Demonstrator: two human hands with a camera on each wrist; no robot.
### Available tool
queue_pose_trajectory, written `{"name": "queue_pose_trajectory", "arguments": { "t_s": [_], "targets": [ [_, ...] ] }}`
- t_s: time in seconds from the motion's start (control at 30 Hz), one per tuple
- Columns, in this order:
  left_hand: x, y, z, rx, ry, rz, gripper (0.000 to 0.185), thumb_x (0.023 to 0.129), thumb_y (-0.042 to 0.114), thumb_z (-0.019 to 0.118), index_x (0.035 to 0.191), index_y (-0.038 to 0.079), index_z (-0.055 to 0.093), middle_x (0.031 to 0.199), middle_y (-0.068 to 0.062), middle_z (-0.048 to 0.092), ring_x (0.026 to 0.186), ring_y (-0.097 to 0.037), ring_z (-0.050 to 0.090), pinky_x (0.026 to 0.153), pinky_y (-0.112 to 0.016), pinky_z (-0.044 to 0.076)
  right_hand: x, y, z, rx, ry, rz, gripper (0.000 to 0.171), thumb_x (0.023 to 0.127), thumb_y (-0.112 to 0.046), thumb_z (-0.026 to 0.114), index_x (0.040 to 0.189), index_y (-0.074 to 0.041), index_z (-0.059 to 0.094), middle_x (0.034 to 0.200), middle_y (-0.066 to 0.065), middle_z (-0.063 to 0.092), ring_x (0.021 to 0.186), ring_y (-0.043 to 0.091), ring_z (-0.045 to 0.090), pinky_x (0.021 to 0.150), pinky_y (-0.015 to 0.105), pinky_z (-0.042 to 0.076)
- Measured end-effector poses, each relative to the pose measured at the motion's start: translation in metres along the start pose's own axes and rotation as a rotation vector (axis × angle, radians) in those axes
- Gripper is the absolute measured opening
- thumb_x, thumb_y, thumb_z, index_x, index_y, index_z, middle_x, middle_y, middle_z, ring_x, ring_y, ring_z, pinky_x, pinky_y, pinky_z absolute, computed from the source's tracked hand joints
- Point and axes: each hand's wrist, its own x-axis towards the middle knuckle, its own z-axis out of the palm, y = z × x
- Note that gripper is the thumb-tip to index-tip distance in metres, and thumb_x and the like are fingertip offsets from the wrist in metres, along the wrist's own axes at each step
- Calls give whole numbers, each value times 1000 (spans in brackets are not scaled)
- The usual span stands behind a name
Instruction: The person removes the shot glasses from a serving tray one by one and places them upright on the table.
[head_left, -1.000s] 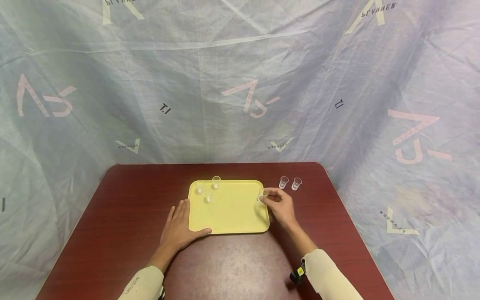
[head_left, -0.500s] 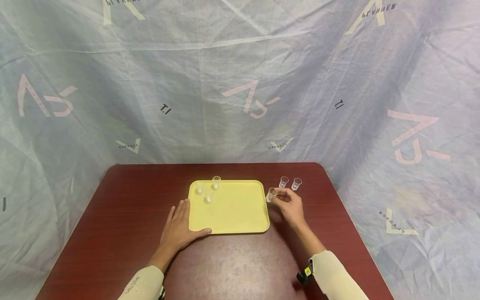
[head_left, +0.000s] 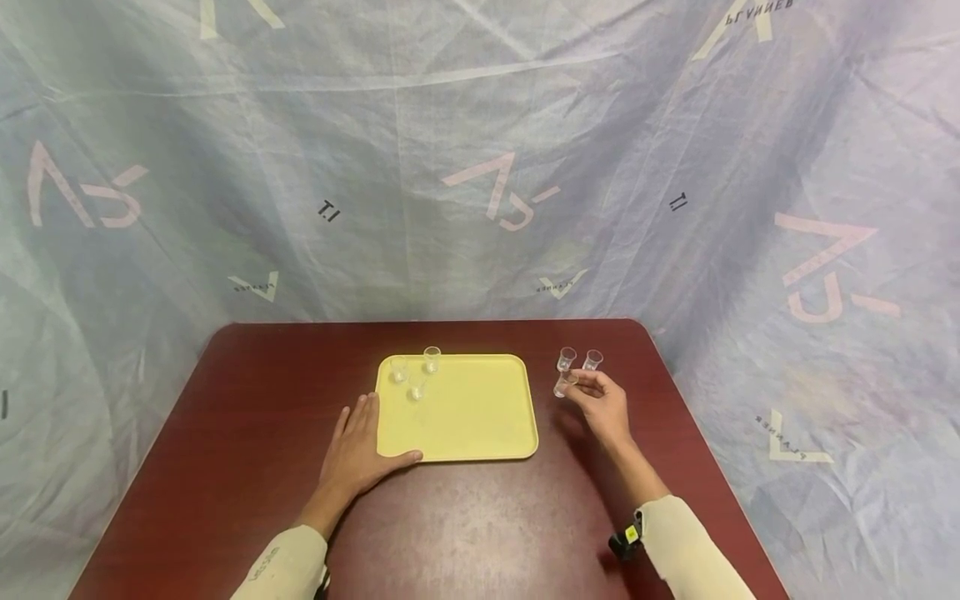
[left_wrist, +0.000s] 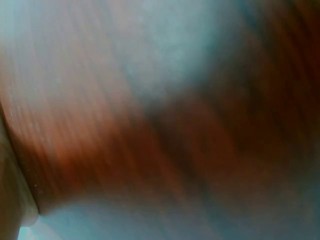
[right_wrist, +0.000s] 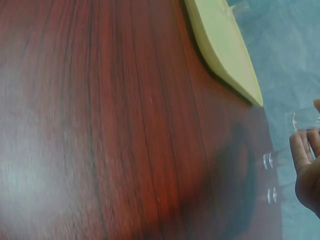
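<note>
Carefully, a person's right hand (head_left: 603,408) pinched a clear cup (head_left: 562,386) between thumb and fingers, roughly upright, to the right of a yellow tray (head_left: 465,408) and on the near side of a pair of matching cups (head_left: 566,358). The cup appeared lifted off the dark red surface (head_left: 465,525) in the right wrist view, though whether it touched its nearest neighbour could not be told. The left hand (head_left: 354,450) gripped nothing, its fingers stretched along the tray's left edge and its thumb at the near edge, seemingly to steady it. The two hands were well apart, on opposite sides of the tray. Three more cups (head_left: 416,388) stood in the tray's far left part. The step in hand looked like the handling of a single cup beside the pair. The next move, by this evidence, called for a light pinch, a level base and room from the neighbouring rims, since a knock seemed the likeliest mishap. The left wrist view, badly blurred, added little.
</note>
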Motion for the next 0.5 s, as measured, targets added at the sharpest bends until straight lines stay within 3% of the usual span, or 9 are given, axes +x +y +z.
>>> {"name": "queue_pose_trajectory", "arguments": {
  "t_s": [0.23,0.5],
  "targets": [
    [3,1,-1,11,-3,1,157,76,106,65,182,4,10,190,-19,17,178,-37,17,147,-58,3,7,3,-14,-25,15,-3,44,95,-10,92,133,5,76,136,30,77,96,-4,73,86,10,63],
    [0,-2,2,-9,15,17,157,76,106,64,182,5,10,190,-19,18,178,-39,18,146,-60,6,16,16,-30,-25,56,33,46,96,-10,91,136,6,74,134,25,79,97,-5,74,85,10,63]
  ]
}}
